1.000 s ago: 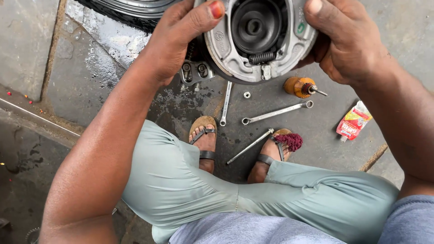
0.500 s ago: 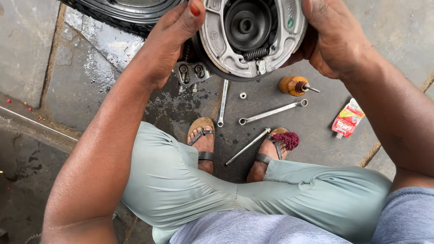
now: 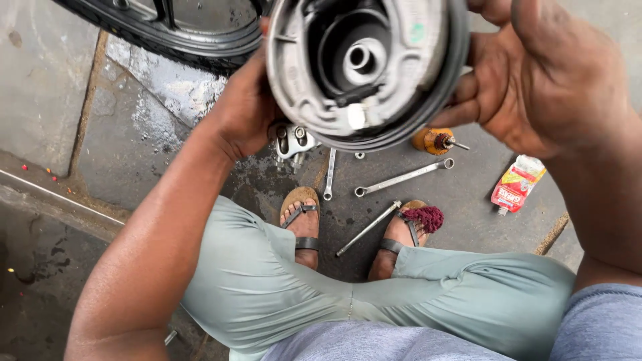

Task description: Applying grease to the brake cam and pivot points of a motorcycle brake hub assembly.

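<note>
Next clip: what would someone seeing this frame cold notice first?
The round metal brake plate fills the top centre, held up close to the camera between the left hand and the right hand. Below it on the wet stone floor lie a long spanner, a thin rod between the sandalled feet, and a red and white sachet at right. A black tyre crosses the top left corner.
</note>
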